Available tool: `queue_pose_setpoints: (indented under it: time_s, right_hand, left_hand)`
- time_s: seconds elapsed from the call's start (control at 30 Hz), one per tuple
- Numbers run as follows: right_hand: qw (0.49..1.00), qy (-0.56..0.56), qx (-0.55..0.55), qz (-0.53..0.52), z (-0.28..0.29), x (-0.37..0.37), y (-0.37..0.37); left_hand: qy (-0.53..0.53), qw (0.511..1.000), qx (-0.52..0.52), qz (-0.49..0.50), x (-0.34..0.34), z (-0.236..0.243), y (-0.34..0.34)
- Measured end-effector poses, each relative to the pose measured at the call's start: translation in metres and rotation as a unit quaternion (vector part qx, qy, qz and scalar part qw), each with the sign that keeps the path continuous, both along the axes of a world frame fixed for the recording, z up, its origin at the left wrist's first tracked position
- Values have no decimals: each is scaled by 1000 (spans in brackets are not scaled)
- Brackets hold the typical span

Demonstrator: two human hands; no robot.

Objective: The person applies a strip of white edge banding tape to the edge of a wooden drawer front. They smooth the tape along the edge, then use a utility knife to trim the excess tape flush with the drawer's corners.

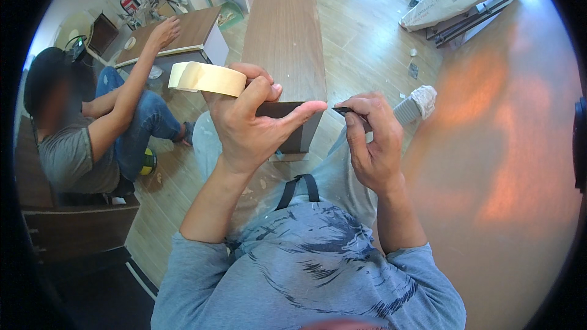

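Note:
My left hand [247, 119] has fingers curled around a roll of cream tape [214, 77], with its thumb stretched right along the near end of a long wood-grain board [284, 36]. The board's end shows a dark band [280, 109] beside the thumb. My right hand [374, 140] pinches a small dark, thin piece [342, 110] between thumb and index finger, just right of my left thumb tip; what exactly it is, I cannot make out.
A person [85, 146] sits at left, arm raised by a wood-topped unit [177, 27]. A fire extinguisher [128, 3] stands behind. A reddish-brown panel [489, 165] fills the right, near a white sack [440, 6]. A green dustpan [229, 15] lies on the floor.

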State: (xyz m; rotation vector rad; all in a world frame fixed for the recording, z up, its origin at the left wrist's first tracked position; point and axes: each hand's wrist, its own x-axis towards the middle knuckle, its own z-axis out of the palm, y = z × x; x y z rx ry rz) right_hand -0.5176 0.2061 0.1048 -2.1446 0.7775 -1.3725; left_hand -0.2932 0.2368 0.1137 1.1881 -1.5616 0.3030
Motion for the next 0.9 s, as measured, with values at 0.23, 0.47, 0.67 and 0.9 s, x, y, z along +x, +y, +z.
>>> queue_pose_setpoints:
  time_s: [0.23, 0.47, 0.67, 0.9]
  right_hand:
    - [1000, -9, 7, -11, -4, -1, 4]
    - [1000, -11, 6, -6, -5, 4, 5]
    - [999, -19, 26, -10, -1, 9, 5]
    - [1000, -27, 1, 2, -2, 8, 2]
  left_hand:
    - [-8, 999, 42, 8, 2, 1, 6]
    - [36, 996, 65, -40, 3, 6, 12]
    - [13, 998, 54, -41, 5, 6, 11]
    - [28, 996, 68, -59, 10, 8, 13]
